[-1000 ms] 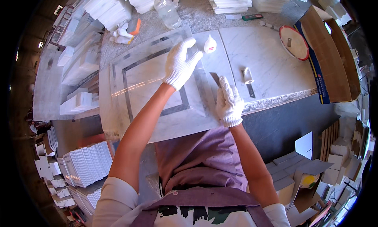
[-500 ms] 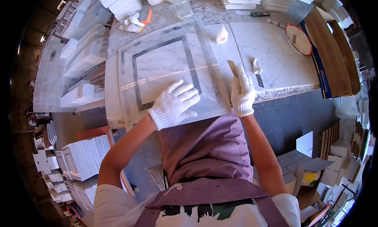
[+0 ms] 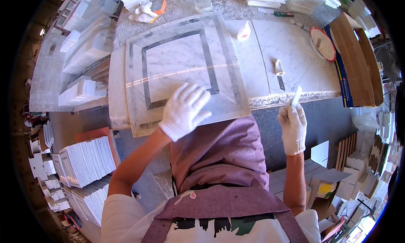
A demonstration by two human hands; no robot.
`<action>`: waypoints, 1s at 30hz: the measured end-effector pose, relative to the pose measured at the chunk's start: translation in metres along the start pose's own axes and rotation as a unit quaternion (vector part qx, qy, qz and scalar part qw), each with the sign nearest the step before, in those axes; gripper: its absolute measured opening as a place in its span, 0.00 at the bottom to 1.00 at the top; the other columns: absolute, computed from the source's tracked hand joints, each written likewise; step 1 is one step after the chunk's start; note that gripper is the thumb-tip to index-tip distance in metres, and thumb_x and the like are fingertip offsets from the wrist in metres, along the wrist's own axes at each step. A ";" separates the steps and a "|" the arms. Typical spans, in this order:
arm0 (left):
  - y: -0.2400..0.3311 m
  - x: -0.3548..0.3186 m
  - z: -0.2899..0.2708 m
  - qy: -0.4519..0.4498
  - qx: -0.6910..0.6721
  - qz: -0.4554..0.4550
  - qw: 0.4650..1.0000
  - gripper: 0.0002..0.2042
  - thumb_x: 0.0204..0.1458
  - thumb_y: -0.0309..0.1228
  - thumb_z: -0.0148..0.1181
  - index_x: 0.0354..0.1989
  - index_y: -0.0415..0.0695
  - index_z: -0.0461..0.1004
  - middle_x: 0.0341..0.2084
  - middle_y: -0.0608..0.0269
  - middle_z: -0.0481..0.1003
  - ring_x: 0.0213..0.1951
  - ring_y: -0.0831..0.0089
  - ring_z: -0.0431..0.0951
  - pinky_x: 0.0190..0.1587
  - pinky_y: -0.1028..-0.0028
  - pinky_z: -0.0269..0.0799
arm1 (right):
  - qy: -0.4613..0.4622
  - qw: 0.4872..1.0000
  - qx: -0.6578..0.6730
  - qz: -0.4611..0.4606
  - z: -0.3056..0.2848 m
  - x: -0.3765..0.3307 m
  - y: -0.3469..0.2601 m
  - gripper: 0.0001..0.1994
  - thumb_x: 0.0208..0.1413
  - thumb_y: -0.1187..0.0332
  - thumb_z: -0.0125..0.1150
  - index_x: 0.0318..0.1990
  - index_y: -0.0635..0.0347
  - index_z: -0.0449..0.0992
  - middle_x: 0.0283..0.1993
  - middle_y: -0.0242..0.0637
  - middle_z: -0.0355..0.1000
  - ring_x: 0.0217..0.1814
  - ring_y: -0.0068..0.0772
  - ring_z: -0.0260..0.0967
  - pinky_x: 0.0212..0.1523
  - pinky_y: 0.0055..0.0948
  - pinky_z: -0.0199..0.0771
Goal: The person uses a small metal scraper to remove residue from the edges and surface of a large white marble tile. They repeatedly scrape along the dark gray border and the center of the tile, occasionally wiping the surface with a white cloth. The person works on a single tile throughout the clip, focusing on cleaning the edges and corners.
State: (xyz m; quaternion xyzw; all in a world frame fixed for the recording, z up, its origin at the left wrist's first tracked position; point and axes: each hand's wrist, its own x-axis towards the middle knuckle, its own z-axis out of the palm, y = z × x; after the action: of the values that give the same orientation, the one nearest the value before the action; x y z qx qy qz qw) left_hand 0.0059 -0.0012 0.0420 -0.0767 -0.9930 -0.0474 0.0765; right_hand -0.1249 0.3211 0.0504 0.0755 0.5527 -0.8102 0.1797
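Observation:
My left hand, in a white knit glove, lies with its fingers stretched out at the lower edge of a glossy marble panel. The panel is white with a grey inlaid frame and a grey border. My right hand, gloved too, is raised off the panel, past the table's front edge. Its fingers are closed on a flat scraper blade, which points up and catches the light. Beyond it on the tabletop lies another scraper with a white wrapped handle.
A white squeeze bottle stands right of the panel. Farther right are a red-rimmed bowl and a cardboard box. White gloves and a clear container sit at the back. Stacked tiles stand lower left.
My right hand has moved right and toward me, away from the panel, with the scraper turned upward. My left hand stays over the panel's lower edge.

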 end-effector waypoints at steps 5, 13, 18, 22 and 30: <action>-0.034 0.016 0.016 0.034 -0.001 -0.142 0.989 0.29 0.65 0.53 0.50 0.65 0.45 0.70 0.67 0.51 0.68 0.71 0.54 0.62 0.74 0.51 0.50 | 0.029 0.999 -0.014 0.026 0.024 -0.019 0.012 0.07 0.70 0.63 0.59 0.42 0.55 0.75 0.39 0.27 0.70 0.39 0.20 0.64 0.47 0.26 0.70; -0.023 0.014 0.017 -0.011 0.028 -0.032 0.999 0.33 0.62 0.58 0.50 0.69 0.49 0.66 0.71 0.54 0.61 0.75 0.54 0.55 0.76 0.53 0.46 | -0.057 0.983 -0.169 0.035 0.014 -0.019 0.002 0.16 0.71 0.64 0.54 0.58 0.65 0.75 0.29 0.20 0.62 0.25 0.10 0.52 0.23 0.14 0.49; -0.067 0.022 0.029 0.002 0.092 -0.151 0.984 0.35 0.60 0.57 0.52 0.70 0.47 0.64 0.71 0.50 0.61 0.74 0.49 0.55 0.74 0.49 0.46 | -0.012 0.988 -0.148 0.048 0.005 -0.021 0.004 0.16 0.70 0.68 0.53 0.60 0.65 0.75 0.31 0.23 0.65 0.28 0.11 0.56 0.26 0.16 0.56; 0.087 0.027 0.014 -0.130 -0.195 0.137 0.962 0.37 0.50 0.59 0.61 0.66 0.52 0.69 0.69 0.53 0.63 0.72 0.51 0.58 0.76 0.49 0.48 | -0.084 0.987 -0.128 0.045 0.042 -0.013 0.005 0.15 0.69 0.71 0.53 0.58 0.66 0.75 0.33 0.25 0.68 0.32 0.14 0.61 0.33 0.19 0.66; -0.012 0.021 0.014 0.083 -0.019 -0.137 0.987 0.30 0.55 0.51 0.61 0.63 0.46 0.70 0.60 0.52 0.71 0.65 0.51 0.67 0.70 0.52 0.57 | -0.064 0.976 -0.208 0.027 0.022 -0.004 -0.009 0.17 0.68 0.73 0.54 0.62 0.67 0.74 0.32 0.26 0.69 0.32 0.16 0.66 0.34 0.18 0.70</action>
State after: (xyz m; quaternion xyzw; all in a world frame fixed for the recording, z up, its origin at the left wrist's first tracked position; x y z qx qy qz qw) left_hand -0.0188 -0.0087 0.0301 0.0624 -0.9833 -0.0824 0.1498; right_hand -0.1226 0.3044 0.0678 -0.0004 0.6943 -0.6754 0.2484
